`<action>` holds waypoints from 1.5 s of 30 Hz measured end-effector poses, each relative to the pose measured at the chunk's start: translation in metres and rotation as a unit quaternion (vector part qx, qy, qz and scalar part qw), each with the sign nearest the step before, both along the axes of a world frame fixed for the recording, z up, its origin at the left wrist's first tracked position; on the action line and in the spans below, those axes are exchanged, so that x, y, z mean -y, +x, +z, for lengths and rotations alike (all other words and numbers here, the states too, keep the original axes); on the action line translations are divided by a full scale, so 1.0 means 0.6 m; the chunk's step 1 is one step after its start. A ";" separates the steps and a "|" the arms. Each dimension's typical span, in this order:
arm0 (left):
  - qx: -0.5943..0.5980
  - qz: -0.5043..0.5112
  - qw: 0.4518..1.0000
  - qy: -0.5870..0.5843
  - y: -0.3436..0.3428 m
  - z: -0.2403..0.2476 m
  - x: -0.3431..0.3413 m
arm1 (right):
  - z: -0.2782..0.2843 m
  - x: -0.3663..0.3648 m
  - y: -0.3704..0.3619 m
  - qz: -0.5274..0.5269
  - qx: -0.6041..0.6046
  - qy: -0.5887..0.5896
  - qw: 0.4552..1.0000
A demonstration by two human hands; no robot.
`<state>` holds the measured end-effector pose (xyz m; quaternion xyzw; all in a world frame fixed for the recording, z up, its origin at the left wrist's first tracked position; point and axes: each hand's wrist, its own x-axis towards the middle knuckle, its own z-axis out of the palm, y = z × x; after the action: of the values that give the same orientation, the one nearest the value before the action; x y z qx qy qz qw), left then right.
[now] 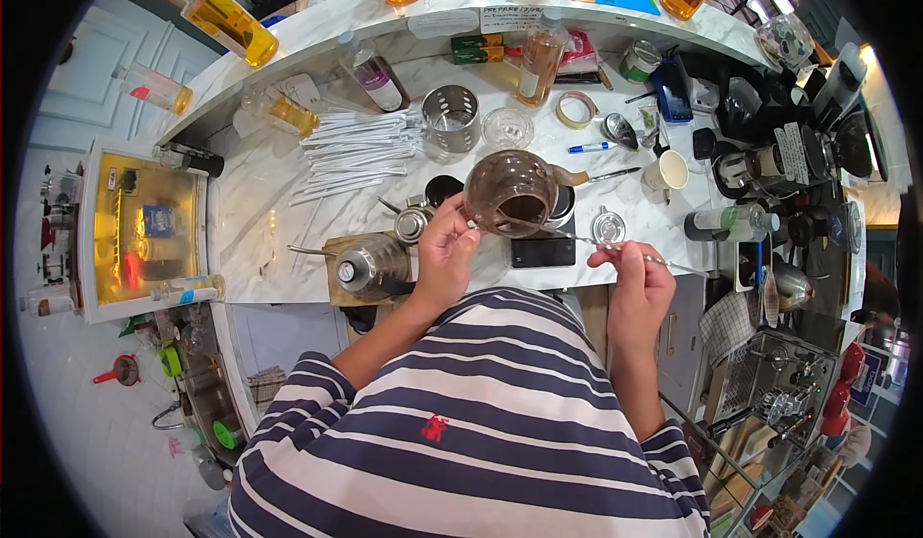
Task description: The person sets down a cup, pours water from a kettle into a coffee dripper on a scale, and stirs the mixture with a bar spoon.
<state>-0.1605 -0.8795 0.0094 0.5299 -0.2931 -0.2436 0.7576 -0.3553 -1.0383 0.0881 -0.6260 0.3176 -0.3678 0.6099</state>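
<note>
My left hand [447, 254] grips the side of a smoky glass teapot [510, 175], which is tilted and shows dark contents inside. The pot's pale handle points to the right. In my right hand [639, 283], closed fingers pinch a long twisted metal bar spoon [567, 237], its far end reaching to the pot. Under and just behind the pot lies a black scale [543, 252], partly hidden. A small round metal lid [608, 227] rests on the counter right of the scale. Close to my left hand stands a small metal pot [413, 223].
A gooseneck kettle [372, 264] stands on a wooden board at the counter's near edge. Farther back are wrapped straws [356, 153], a perforated metal holder [450, 118], bottles [541, 57], a tape roll [577, 109] and a paper cup [665, 173]. A green-labelled bottle [731, 223] lies at right.
</note>
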 end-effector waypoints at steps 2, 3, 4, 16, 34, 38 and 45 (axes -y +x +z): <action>-0.005 0.005 1.000 0.025 -0.001 -0.005 -0.001 | -0.015 0.004 0.005 -0.019 0.051 0.100 0.993; -0.005 0.005 1.000 0.026 0.000 -0.005 -0.001 | -0.018 0.004 0.007 -0.029 0.067 0.115 0.991; -0.015 0.008 1.000 0.023 0.001 -0.005 0.000 | -0.021 0.003 0.007 -0.040 0.083 0.129 0.987; -0.109 0.038 0.993 0.012 0.011 -0.026 -0.002 | -0.033 0.032 -0.046 -0.095 0.114 0.110 0.983; -0.131 0.060 0.989 0.029 0.021 -0.018 -0.011 | -0.019 0.042 -0.048 -0.040 -0.066 -0.356 0.931; -0.130 0.055 0.990 0.025 0.025 -0.025 -0.013 | -0.015 0.042 -0.053 -0.038 -0.082 -0.325 0.941; -0.120 0.038 0.992 0.009 0.023 -0.028 -0.016 | 0.021 0.039 -0.059 -0.117 0.091 -0.112 0.983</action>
<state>-0.1466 -0.8701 -0.0074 0.5141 -0.1773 -0.2792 0.7914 -0.3909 -1.0616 0.1010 -0.6130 0.2889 -0.5253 0.5145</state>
